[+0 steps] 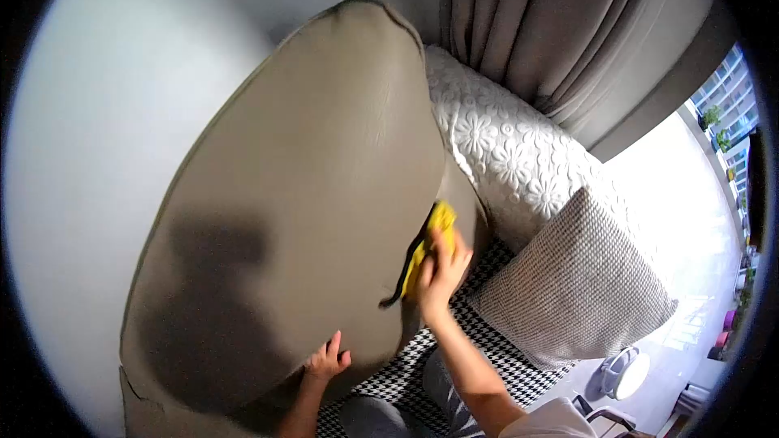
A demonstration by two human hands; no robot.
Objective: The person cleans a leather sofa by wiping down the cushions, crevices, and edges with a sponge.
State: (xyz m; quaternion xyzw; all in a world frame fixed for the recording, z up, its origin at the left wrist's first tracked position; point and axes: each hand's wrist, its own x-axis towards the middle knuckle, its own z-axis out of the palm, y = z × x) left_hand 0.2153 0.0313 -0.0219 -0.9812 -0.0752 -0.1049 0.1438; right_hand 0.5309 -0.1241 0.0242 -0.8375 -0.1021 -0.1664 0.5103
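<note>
A large beige-brown padded cushion or backrest (324, 154) with a smooth surface fills the middle of the head view. My right hand (445, 274) is closed on a yellow cloth with a dark edge (420, 253), which lies against the right side of this surface. Lower down, my left hand (328, 359) touches the cushion's bottom edge with its fingers apart and nothing held in it.
A white flower-patterned cushion (507, 154) and a grey woven pillow (576, 292) stand at the right. Beneath is houndstooth fabric (519, 373). Grey curtains (527, 24) hang behind. A round white object (625, 373) is at lower right.
</note>
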